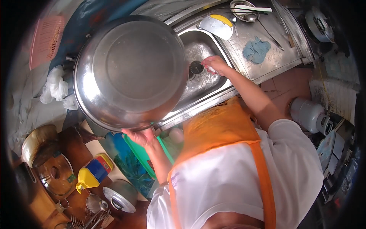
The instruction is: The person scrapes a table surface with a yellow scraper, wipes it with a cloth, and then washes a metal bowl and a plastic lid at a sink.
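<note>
A large stainless steel basin (140, 60) is tipped up with its round underside towards me, covering the left part of the sink. My left hand (143, 137) grips its rim from below. Over the steel sink (204, 43), my right hand (216, 65) has its fingers curled round a small white item (212, 69), mostly hidden and too small to name. Just left of those fingers, a dark round drain opening (196, 67) shows in the wet sink floor.
On the drainboard lie a yellow-handled dough scraper (218, 25), a blue cloth (256, 50) and a metal bowl (243, 10) with utensils. A gas cylinder (307, 114) stands at right. Lower left are a yellow bottle (94, 171), a lidded pot (121, 196) and a green container (140, 154).
</note>
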Action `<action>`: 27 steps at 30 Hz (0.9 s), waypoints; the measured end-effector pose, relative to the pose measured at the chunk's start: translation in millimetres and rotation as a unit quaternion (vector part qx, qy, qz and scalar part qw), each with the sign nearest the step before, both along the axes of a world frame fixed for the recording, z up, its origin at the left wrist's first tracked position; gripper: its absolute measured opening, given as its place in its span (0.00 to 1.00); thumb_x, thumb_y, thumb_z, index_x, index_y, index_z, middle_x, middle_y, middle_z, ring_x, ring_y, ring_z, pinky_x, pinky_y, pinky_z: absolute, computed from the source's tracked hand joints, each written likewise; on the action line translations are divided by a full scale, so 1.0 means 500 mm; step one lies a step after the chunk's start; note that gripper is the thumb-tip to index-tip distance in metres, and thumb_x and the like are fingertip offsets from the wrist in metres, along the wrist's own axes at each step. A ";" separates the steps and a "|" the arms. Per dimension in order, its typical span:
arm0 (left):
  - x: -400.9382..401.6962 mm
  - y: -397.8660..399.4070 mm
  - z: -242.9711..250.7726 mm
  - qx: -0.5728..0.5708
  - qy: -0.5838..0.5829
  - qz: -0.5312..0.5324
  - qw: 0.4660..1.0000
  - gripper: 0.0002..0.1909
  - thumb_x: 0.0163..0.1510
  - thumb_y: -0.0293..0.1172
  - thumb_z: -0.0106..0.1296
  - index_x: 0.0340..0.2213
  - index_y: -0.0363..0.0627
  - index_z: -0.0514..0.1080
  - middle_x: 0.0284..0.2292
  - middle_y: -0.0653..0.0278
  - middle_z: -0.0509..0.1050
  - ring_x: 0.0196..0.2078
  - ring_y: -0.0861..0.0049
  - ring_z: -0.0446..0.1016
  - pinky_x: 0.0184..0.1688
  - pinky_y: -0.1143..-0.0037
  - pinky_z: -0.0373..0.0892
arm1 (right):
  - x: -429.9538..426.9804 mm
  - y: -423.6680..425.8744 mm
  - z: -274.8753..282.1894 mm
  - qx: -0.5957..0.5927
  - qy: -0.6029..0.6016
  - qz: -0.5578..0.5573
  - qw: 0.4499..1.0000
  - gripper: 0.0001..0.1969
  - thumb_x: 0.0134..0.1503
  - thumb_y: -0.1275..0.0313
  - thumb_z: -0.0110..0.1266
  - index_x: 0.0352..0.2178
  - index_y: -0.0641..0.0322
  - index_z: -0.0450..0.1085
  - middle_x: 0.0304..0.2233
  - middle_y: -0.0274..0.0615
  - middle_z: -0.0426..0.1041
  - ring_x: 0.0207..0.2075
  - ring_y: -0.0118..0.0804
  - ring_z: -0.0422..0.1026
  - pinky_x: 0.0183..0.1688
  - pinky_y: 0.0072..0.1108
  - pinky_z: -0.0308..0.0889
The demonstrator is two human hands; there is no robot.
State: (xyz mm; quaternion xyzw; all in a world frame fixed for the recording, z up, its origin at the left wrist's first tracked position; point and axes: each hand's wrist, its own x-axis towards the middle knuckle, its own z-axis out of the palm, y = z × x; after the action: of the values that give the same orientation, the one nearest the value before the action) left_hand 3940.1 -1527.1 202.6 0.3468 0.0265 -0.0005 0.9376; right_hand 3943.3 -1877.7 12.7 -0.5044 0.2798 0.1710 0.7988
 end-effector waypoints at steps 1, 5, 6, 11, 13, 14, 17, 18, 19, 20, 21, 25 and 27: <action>-0.005 0.004 -0.005 -0.016 0.008 0.008 1.000 0.29 0.44 0.40 0.58 0.49 0.46 0.64 0.51 0.66 0.63 0.54 0.69 0.60 0.58 0.60 0.52 | 0.007 0.000 -0.008 -0.043 -0.011 0.019 0.999 0.08 0.54 0.73 0.47 0.30 0.68 0.68 0.18 0.35 0.64 0.15 0.24 0.61 0.14 0.17 0.53; -0.023 0.007 -0.006 0.003 0.020 0.046 0.999 0.31 0.45 0.41 0.57 0.50 0.47 0.62 0.52 0.66 0.62 0.54 0.68 0.60 0.57 0.60 0.53 | 0.032 0.000 -0.054 -0.172 0.005 0.047 0.984 0.13 0.51 0.60 0.49 0.26 0.60 0.72 0.21 0.35 0.69 0.18 0.28 0.66 0.16 0.23 0.60; -0.028 0.003 -0.002 0.019 0.023 0.057 0.998 0.32 0.46 0.43 0.56 0.51 0.48 0.60 0.53 0.66 0.61 0.54 0.67 0.59 0.57 0.60 0.53 | 0.036 -0.001 -0.057 -0.179 0.007 0.050 0.983 0.14 0.52 0.60 0.48 0.25 0.59 0.72 0.20 0.34 0.69 0.19 0.29 0.67 0.17 0.24 0.61; -0.054 -0.022 0.019 -0.001 0.042 0.065 0.997 0.33 0.46 0.45 0.55 0.53 0.50 0.58 0.54 0.67 0.58 0.56 0.68 0.56 0.58 0.59 0.52 | 0.037 0.005 -0.086 -0.264 -0.051 0.020 0.963 0.16 0.51 0.60 0.46 0.23 0.63 0.72 0.21 0.43 0.71 0.21 0.37 0.70 0.25 0.27 0.64; -0.058 -0.028 0.016 0.002 0.031 0.068 0.997 0.34 0.47 0.46 0.54 0.53 0.51 0.57 0.55 0.68 0.57 0.56 0.68 0.55 0.58 0.59 0.52 | 0.040 0.008 -0.121 -0.254 -0.027 0.007 0.967 0.17 0.51 0.61 0.45 0.22 0.66 0.71 0.20 0.47 0.72 0.23 0.40 0.70 0.27 0.28 0.64; -0.065 -0.024 0.013 0.006 0.037 0.074 0.997 0.34 0.47 0.47 0.54 0.53 0.51 0.57 0.55 0.68 0.57 0.56 0.67 0.55 0.58 0.59 0.52 | 0.032 0.016 -0.103 -0.247 -0.023 0.012 0.969 0.17 0.52 0.62 0.45 0.23 0.66 0.71 0.20 0.46 0.72 0.23 0.39 0.70 0.27 0.28 0.64; -0.073 -0.041 0.011 0.018 0.048 0.089 0.995 0.35 0.46 0.48 0.54 0.54 0.52 0.56 0.55 0.68 0.56 0.56 0.66 0.55 0.58 0.58 0.51 | 0.014 0.012 -0.089 -0.226 0.007 0.015 0.974 0.17 0.53 0.62 0.44 0.23 0.67 0.71 0.19 0.44 0.71 0.22 0.38 0.70 0.25 0.28 0.63; -0.077 -0.045 0.012 0.019 0.057 0.091 0.994 0.36 0.46 0.48 0.54 0.54 0.52 0.55 0.55 0.67 0.56 0.57 0.66 0.54 0.58 0.58 0.50 | 0.012 0.014 -0.091 -0.218 -0.005 0.009 0.976 0.17 0.53 0.62 0.43 0.24 0.67 0.71 0.18 0.44 0.71 0.20 0.38 0.70 0.24 0.28 0.63; -0.080 -0.050 0.014 0.021 0.068 0.093 0.993 0.36 0.46 0.48 0.54 0.54 0.52 0.54 0.56 0.67 0.55 0.57 0.66 0.54 0.58 0.58 0.50 | 0.011 0.021 -0.094 -0.182 -0.031 -0.039 0.982 0.18 0.55 0.63 0.45 0.14 0.60 0.62 0.13 0.31 0.61 0.14 0.24 0.58 0.18 0.20 0.53; -0.081 -0.056 0.016 0.022 0.069 0.089 0.993 0.37 0.46 0.49 0.54 0.55 0.52 0.54 0.56 0.67 0.55 0.57 0.66 0.53 0.58 0.58 0.50 | 0.009 0.018 -0.097 -0.177 -0.022 -0.042 0.983 0.17 0.54 0.63 0.45 0.14 0.60 0.63 0.13 0.32 0.61 0.14 0.24 0.58 0.18 0.20 0.53; -0.083 -0.062 0.019 0.024 0.068 0.088 0.994 0.37 0.46 0.49 0.54 0.55 0.52 0.54 0.56 0.67 0.55 0.57 0.66 0.53 0.58 0.58 0.50 | 0.003 0.016 -0.086 -0.171 -0.010 -0.045 0.984 0.17 0.54 0.63 0.45 0.14 0.61 0.63 0.14 0.32 0.61 0.14 0.24 0.58 0.18 0.20 0.53; -0.087 -0.077 0.024 0.045 0.061 0.084 0.994 0.37 0.46 0.49 0.54 0.54 0.51 0.54 0.56 0.67 0.55 0.57 0.66 0.53 0.58 0.59 0.51 | -0.007 0.008 -0.085 -0.201 -0.039 -0.032 0.978 0.17 0.52 0.63 0.44 0.15 0.63 0.63 0.14 0.34 0.62 0.14 0.27 0.59 0.19 0.22 0.55; -0.085 -0.082 0.023 0.052 0.057 0.076 0.994 0.37 0.46 0.48 0.54 0.54 0.51 0.54 0.56 0.66 0.55 0.57 0.66 0.54 0.58 0.59 0.51 | -0.019 -0.002 -0.059 -0.278 -0.104 -0.014 0.955 0.17 0.50 0.62 0.44 0.15 0.65 0.63 0.14 0.37 0.63 0.15 0.30 0.61 0.21 0.24 0.57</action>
State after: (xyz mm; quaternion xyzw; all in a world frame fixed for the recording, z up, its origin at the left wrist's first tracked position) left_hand 3897.3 -1568.0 214.2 0.3916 0.1057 0.0522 0.9125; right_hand 3934.0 -1878.4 -17.0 -0.7174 0.2385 0.0219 0.6542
